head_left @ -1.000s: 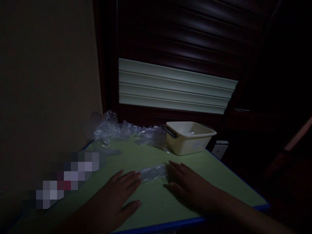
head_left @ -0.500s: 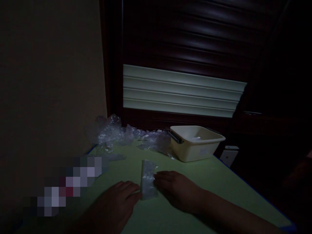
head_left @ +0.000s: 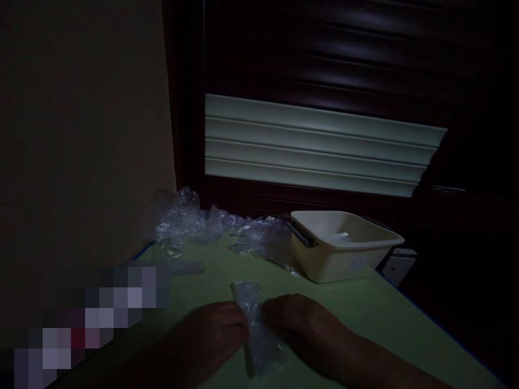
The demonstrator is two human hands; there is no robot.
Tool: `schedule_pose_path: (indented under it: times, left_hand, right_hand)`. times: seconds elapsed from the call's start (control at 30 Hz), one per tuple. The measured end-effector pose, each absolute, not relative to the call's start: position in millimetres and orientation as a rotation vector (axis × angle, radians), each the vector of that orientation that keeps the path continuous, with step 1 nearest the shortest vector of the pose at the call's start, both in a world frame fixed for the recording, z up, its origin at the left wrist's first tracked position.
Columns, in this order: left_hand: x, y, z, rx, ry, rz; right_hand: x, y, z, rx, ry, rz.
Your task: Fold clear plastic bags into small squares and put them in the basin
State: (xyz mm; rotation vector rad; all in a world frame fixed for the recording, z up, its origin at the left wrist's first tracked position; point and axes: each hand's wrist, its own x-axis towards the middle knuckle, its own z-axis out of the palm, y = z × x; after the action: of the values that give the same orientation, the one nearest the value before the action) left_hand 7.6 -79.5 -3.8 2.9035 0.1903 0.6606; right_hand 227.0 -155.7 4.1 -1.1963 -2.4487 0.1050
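A flat, folded clear plastic bag (head_left: 259, 351) lies on the green tabletop (head_left: 211, 286) in front of me, its long side running away from me. My left hand (head_left: 221, 332) has its fingers closed on the bag's left edge, thumb and fingertips together. On the other side, my right hand (head_left: 304, 324) is curled at the bag's right edge, fingers bent and partly hidden in the dark. Light glints on wrinkles in the plastic between the two hands.
Crumpled clear plastic bags (head_left: 178, 219) are heaped along the back of the table. A cream tub (head_left: 336, 265) with dark handles stands at the back right, some clear plastic inside. Past it is a pale flat device (head_left: 399, 265). A blurred-out patch covers the left edge.
The bag has come nearer to me and tilted slightly. My left hand has moved right onto its edge, and my right hand's fingers have curled in. The view has shifted a little.
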Motion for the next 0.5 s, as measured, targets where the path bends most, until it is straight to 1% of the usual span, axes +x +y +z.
schedule_pose_path:
  times: [0.1,0.27,0.4,0.5]
  left_hand:
    - [7.6,-81.7,-12.0,2.822,0.231,0.696]
    - [10.7,-87.6,-12.1,2.598,0.374,0.863]
    - [12.4,-91.4,-8.4,2.570,0.483,0.781]
    - [12.2,-92.7,-6.6,2.649,0.490,0.788]
  right_hand:
    - [226.7,-162.5,4.8,-1.150,-2.330,0.241]
    - [224.4,-167.6,5.9,-1.174,-2.298,0.303]
    - [220.5,-166.3,4.0,-1.132,-2.342,0.252]
    - [217.0,-166.1,6.1,-1.134,-2.325,0.284]
